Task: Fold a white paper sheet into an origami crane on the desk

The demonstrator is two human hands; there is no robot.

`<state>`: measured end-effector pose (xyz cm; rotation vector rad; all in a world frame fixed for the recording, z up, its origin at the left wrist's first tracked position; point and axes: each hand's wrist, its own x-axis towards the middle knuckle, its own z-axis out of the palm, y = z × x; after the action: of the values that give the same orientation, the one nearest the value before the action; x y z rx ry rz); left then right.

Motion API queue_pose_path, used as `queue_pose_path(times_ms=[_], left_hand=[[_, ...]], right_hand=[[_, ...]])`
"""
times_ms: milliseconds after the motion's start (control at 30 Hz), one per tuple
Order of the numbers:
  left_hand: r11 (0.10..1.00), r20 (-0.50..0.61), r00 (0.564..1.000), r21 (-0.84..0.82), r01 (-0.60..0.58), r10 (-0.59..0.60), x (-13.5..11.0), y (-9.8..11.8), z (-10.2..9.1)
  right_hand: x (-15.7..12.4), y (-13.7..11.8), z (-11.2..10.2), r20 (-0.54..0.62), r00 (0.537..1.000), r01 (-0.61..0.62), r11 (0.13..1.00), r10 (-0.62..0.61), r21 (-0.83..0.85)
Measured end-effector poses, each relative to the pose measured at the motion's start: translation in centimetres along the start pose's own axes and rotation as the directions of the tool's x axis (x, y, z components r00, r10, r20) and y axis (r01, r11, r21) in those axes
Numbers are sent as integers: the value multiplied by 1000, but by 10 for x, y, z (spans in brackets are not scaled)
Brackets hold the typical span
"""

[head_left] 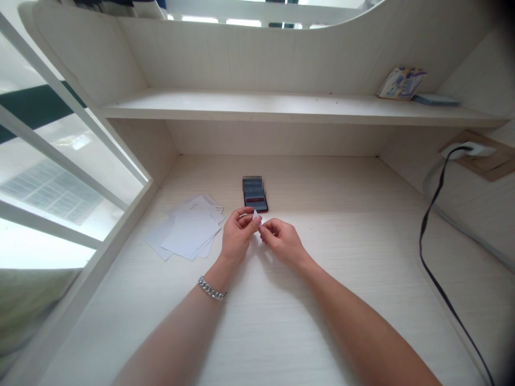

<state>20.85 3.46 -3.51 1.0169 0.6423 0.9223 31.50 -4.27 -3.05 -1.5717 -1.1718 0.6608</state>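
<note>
My left hand (237, 233) and my right hand (281, 241) meet over the middle of a pale wooden desk (281, 321). Both pinch a small white piece of paper (256, 216) between their fingertips, just above the desk. The left wrist wears a silver chain bracelet (211, 289). A dark phone (255, 194) with a lit screen lies flat just beyond the hands. A loose stack of white paper sheets (189, 228) lies on the desk to the left of my left hand.
A shelf (281, 104) runs across the back, with a small printed packet (400, 83) and a flat bluish item (434, 99) at its right end. A black cable (434, 203) hangs from a wall socket (470, 150) along the right. A window frame (80, 161) borders the left.
</note>
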Motion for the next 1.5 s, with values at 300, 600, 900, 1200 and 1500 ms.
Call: queue_pose_path(times_ms=[300, 600, 900, 1200, 1500], left_hand=[[990, -15, 999, -131, 42, -45, 4, 1, -4], [973, 51, 988, -171, 153, -147, 2, 3, -1], [928, 251, 937, -220, 302, -245, -1, 8, -4], [947, 212, 946, -156, 281, -246, 0, 2, -5], [961, 186, 951, -83, 266, -247, -1, 6, -4]], right_hand=[[-1, -2, 2, 15, 999, 53, 998, -53, -24], [0, -1, -1, -68, 997, 41, 999, -39, 23], [5, 7, 1, 66, 997, -60, 926, 38, 372], [2, -3, 0, -164, 987, 29, 987, -3, 156], [4, -4, -3, -189, 981, 64, 988, -36, 144]])
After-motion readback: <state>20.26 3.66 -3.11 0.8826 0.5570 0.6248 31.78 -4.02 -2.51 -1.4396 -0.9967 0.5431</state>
